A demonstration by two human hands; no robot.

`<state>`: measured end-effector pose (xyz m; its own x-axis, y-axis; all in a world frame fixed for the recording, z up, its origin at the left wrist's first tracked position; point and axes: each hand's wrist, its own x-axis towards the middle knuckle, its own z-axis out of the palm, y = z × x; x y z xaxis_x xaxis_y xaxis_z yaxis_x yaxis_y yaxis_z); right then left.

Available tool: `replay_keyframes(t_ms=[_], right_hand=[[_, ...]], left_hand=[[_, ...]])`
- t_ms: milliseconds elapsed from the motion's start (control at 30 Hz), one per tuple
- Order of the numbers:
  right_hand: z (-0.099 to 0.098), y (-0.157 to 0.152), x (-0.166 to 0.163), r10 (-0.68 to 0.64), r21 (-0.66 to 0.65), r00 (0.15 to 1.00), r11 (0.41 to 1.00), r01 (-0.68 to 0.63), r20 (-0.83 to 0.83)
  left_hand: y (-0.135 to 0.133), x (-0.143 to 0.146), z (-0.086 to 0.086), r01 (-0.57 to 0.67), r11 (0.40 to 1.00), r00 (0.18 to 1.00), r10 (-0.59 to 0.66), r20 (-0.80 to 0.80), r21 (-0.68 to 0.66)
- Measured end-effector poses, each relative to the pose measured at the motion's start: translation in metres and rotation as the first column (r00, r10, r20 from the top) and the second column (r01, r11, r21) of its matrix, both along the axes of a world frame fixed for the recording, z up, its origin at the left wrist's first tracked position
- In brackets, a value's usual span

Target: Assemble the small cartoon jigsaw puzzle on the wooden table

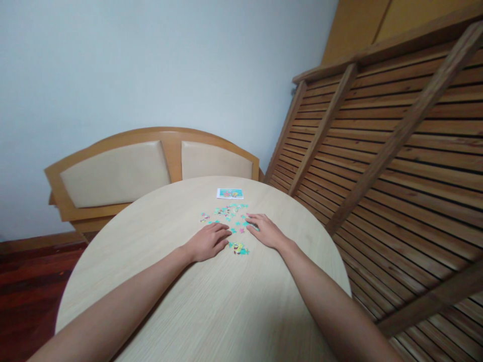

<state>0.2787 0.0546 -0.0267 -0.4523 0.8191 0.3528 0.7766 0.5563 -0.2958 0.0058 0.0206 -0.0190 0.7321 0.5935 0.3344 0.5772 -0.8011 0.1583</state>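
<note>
Jigsaw puzzle pieces in teal, yellow and pink lie on the round table. A small joined section of the puzzle (237, 248) shows a yellow cartoon face and lies just right of my left hand (209, 242). That hand rests on the tabletop with its fingers loosely stretched out. Across from it, my right hand (265, 231) lies with fingers apart, its tips beside or over some teal pieces, and I cannot tell whether it touches them. A pink puzzle piece (242, 231) sits between the hands. Beyond them spreads a scatter of loose puzzle pieces (228, 211).
A printed picture card (230, 194) lies at the far side of the pale round table (166, 311). Behind the table stands a padded wooden headboard (116, 173) against the wall. A slatted wooden frame (377, 166) leans along the right side.
</note>
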Motion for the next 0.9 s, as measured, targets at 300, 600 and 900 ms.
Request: replay_keyframes(t_ms=[300,600,900], right_hand=[[-0.0033,0.0024,-0.0026,0.0,-0.042,0.999,0.999,-0.002,-0.045],[-0.0045,-0.0006,-0.0052,-0.021,-0.073,0.999,0.997,0.019,-0.03],[-0.0043,-0.0003,-0.0092,0.023,-0.051,0.997,0.998,-0.026,-0.069]], left_hand=[[0.0006,-0.0009,-0.0013,0.004,1.0,1.0,-0.004,0.019,-0.001],[-0.0009,0.0,0.0014,0.011,1.0,1.0,-0.011,0.016,0.0],[-0.0004,-0.0003,0.0004,0.011,1.0,1.0,-0.011,0.023,0.0]])
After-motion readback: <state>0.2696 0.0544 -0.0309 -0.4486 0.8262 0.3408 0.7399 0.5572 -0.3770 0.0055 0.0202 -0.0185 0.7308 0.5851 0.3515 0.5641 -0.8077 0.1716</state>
